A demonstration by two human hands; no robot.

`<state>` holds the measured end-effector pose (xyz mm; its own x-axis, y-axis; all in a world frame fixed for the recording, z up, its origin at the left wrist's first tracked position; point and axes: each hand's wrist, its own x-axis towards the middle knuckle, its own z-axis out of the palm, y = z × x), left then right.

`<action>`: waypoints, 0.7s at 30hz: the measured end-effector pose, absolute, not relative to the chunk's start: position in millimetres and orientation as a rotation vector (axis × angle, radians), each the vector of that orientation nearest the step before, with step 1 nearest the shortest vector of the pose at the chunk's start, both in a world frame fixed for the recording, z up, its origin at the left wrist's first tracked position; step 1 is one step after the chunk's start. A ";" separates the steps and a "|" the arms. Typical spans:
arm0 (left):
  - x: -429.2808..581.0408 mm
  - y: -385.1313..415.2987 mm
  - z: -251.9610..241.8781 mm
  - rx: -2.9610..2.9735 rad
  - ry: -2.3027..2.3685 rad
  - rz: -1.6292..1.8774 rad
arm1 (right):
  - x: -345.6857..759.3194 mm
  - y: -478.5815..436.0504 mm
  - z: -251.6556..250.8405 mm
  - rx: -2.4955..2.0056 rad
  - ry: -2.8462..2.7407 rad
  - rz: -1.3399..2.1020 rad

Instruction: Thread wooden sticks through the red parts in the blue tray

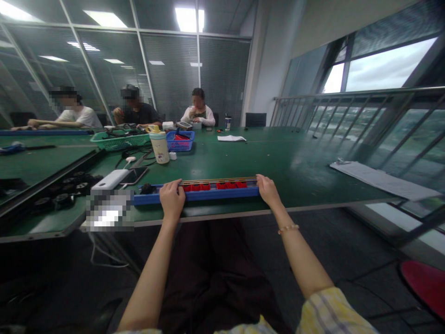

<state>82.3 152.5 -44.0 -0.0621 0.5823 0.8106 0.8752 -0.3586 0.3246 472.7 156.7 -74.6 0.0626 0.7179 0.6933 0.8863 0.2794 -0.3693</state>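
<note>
Near the table's front edge lies a long, narrow blue tray (222, 192) with several red pieces (231, 185) in a row inside it. Thin orange strands (219, 180) run straight along the top of the tray, from one hand to the other. My left hand (173, 199) is closed at their left end and covers part of the tray's front wall. At the tray's right end, my right hand (268, 190) pinches the strands' other end between thumb and finger. A small black object (148, 188) sits in the tray's left end. My fingers partly hide both ends of the strands.
To the left lie a white power bank (110, 179), a phone (135, 175) and several black parts (62, 198). Farther back stand a cream cup (160, 148), a green basket (121, 141) and a blue basket (180, 144). A clipboard (378, 177) lies right. Three people sit across the table.
</note>
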 end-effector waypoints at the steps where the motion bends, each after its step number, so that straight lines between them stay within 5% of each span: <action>1: 82.3 152.4 -43.8 -1.914 -1.574 -1.387 | 472.4 156.9 -74.7 -1.482 -1.696 -0.254; 21: 84.1 148.8 -40.1 -1.964 -1.568 -1.410 | 469.5 146.6 -67.2 -1.382 -1.438 -0.139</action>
